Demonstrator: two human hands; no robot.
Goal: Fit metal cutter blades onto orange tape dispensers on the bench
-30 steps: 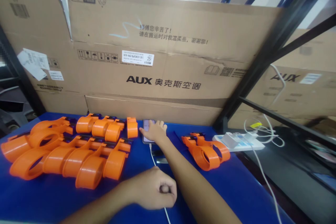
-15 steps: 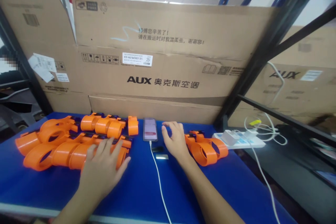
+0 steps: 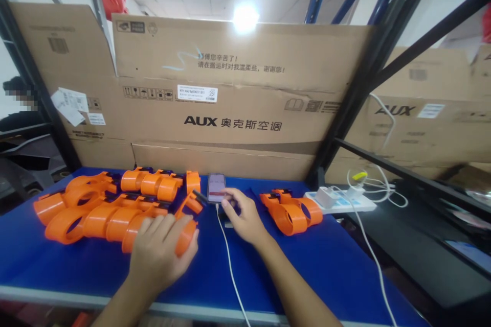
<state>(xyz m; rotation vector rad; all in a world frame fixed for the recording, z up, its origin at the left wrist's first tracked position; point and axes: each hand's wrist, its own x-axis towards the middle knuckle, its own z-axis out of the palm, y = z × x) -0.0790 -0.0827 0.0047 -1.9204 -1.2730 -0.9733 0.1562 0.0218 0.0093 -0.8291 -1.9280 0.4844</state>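
My left hand [image 3: 163, 250] is closed around an orange tape dispenser [image 3: 186, 237], whose black-tipped end sticks up and to the right. Several more orange tape dispensers [image 3: 97, 220] lie in rows beside and behind that hand. My right hand [image 3: 242, 217] hovers at the lower right of a phone [image 3: 217, 187], its fingers curved and a gap showing between thumb and forefinger. I see nothing held in it. A small dark piece beneath it is mostly hidden by the fingers. A white cable [image 3: 230, 265] runs from the phone toward the front edge.
To the right, a few orange tape dispensers [image 3: 290, 218] lie near a white power strip [image 3: 345, 202] with plugged-in chargers. A large cardboard panel [image 3: 233, 138] stands behind the blue table [image 3: 230, 294]. Black frame posts [image 3: 345, 107] rise at the sides.
My left hand has closed on a tape dispenser at the right end of the front row and tilted it up. My right hand has moved left, toward the phone's lower edge. The view has shifted slightly.
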